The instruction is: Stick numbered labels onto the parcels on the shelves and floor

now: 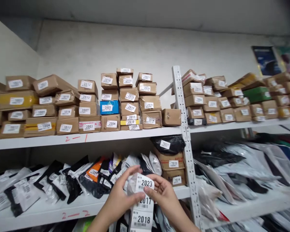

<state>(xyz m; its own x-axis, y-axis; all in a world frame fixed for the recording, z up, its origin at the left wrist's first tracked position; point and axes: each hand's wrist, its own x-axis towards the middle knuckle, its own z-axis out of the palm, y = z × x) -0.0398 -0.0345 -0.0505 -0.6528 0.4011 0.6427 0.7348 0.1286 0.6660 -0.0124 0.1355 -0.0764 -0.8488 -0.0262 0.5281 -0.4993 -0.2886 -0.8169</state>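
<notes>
A strip of white number labels (142, 219) hangs between my hands in the lower middle. Its printed numbers read 2023, 2017 and 2018, with barcodes beneath. My left hand (125, 193) grips the strip from the left side, thumb across its front. From the right, my right hand (163, 195) pinches it, thumb over the 2023 label's lower edge and fingers curled behind. Something pale and shiny shows behind the top of the strip; I cannot make out what it is. Beyond my hands, bagged parcels (105, 172) lie on the lower shelf.
An upper white shelf (50, 140) bears stacked, labelled cardboard boxes, among them a blue box (109, 107). A brown box (171, 117) without a visible label stands beside the perforated white post (181, 96). Right of it are more boxes and grey bags (246, 161).
</notes>
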